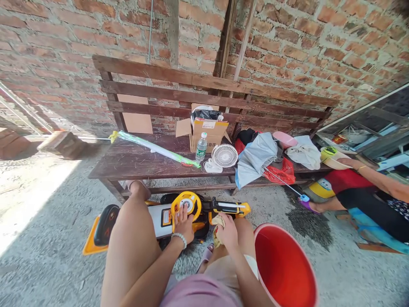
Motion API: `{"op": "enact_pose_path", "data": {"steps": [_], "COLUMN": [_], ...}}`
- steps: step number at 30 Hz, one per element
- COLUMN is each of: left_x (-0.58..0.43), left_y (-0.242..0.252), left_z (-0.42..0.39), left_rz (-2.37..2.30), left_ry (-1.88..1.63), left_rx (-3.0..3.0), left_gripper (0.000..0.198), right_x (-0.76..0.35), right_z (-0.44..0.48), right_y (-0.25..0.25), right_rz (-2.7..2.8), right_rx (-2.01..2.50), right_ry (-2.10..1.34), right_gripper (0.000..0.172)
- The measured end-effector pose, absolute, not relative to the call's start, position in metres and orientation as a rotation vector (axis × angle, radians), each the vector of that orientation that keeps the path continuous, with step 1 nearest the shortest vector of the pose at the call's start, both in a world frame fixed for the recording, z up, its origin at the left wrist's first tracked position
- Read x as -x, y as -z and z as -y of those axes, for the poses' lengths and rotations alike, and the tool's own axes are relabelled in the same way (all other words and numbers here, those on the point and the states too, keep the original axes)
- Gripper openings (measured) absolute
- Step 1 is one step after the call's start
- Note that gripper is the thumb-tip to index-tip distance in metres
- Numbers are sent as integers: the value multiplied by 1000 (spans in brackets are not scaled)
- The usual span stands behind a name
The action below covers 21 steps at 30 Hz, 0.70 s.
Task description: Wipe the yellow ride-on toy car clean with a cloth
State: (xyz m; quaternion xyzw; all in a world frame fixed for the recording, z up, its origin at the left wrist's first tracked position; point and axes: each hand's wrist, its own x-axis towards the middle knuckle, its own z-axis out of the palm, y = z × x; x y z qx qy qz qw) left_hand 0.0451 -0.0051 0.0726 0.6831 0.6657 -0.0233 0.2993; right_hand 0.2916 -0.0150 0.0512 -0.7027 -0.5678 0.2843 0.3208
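Between my knees and the bench is a yellow, white and black ride-on toy point(162, 222) with a yellow steering wheel point(176, 204). My left hand point(183, 224) lies over the wheel, its fingers stretched out across the grey hub. To the right, my right hand point(227, 230) is closed around a crumpled beige cloth point(218, 221), held beside the toy's black and yellow front part point(228, 207). The cloth hangs down below my fingers. On the left end of the toy is a black seat point(107, 225) with a yellow edge.
A red bucket point(284, 260) stands by my right leg. On the wooden bench point(140, 160) are a cardboard box point(209, 132), a water bottle point(201, 148), a white fan point(224, 156) and a grey umbrella point(257, 155). Another person's arm point(377, 177) reaches in at right, beside a wet patch point(308, 221).
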Motion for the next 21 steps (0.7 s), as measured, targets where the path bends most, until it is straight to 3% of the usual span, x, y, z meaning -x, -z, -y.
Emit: {"op": "enact_pose_path", "data": {"steps": [6,12,16,21], "left_x": [-42,-42,-40,-43], "left_y": [-68,-68,-65,-66], "left_z": [8,9,10,10], "left_rz": [-1761,-1768,-1765,-1773], "left_ry": [14,5,-10,-32], "left_rx": [-1823,-1819,-1828,-1819], "left_gripper": [67,62,61,65], "right_x": [-310,-302,-302,-330], "right_z": [-5,8,9,-32], "right_y": [-48,-27,-29,-73], "right_rz": [1076,663,714,921], "right_rx": [1764,1633,1695,1804], "right_ry": [-1046,-1370,-1186,-796], "right_gripper": [38,58,55,58]}}
